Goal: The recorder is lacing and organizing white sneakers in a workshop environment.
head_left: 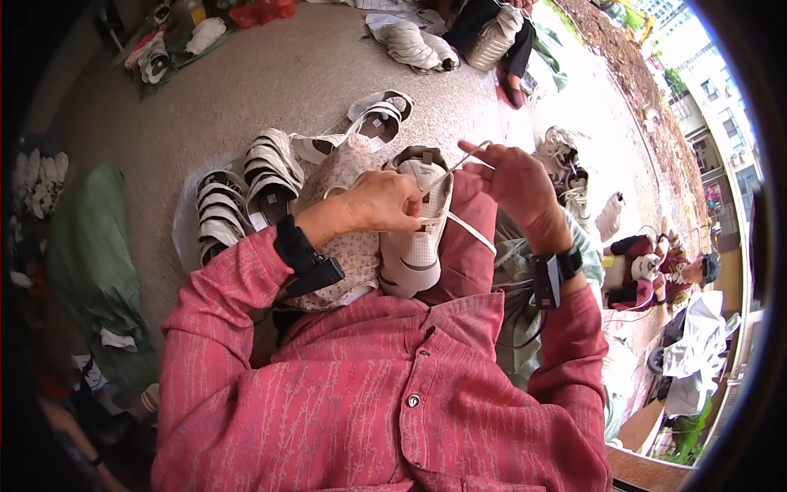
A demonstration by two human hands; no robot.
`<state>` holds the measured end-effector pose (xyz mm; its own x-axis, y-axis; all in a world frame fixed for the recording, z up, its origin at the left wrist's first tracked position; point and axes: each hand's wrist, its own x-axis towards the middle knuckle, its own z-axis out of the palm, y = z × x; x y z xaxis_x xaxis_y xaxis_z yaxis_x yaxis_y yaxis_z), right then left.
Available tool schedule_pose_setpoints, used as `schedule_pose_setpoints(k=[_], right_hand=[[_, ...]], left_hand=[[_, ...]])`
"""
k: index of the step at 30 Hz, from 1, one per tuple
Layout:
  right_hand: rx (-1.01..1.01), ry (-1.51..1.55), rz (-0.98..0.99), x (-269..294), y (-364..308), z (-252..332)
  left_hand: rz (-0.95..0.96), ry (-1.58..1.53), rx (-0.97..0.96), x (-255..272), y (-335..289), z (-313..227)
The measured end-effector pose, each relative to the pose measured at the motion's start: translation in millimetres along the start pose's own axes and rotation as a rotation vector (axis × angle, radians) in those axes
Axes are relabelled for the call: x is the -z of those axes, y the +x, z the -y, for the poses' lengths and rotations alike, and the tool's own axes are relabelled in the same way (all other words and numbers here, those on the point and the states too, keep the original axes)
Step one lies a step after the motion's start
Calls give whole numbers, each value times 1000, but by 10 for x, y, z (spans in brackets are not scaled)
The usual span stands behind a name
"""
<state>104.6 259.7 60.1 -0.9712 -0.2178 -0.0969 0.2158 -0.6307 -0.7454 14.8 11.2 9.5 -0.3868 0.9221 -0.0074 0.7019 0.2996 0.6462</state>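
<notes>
Currently, the left hand point(385, 201) is pinning a white mesh sneaker point(418, 238) on the lap while the right hand point(516, 180) is pinching its flat white lace point(463, 225) taut above, apparently mid-lacing, with another eyelet likely needing threading.

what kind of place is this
Likely an informal outdoor spot for hand-finishing shoes: white shoes lie in stacks on the concrete ground, another seated person works nearby, and the left hand steadies a white sneaker.
</notes>
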Motion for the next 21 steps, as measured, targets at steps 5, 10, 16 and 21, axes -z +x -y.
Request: schedule_pose_setpoints(k=[5, 10, 16, 21], right_hand=[[195, 262, -215, -68, 29, -31], [185, 381, -293, 160, 42, -184], [196, 389, -326, 282, 49, -240], [220, 187, -410, 300, 45, -355]], left_hand=[[41, -142, 21, 82, -32, -47], [-91, 268, -37, -38, -46, -236], [-191, 122, -136, -38, -74, -147], [-195, 186, -180, -53, -103, -105]])
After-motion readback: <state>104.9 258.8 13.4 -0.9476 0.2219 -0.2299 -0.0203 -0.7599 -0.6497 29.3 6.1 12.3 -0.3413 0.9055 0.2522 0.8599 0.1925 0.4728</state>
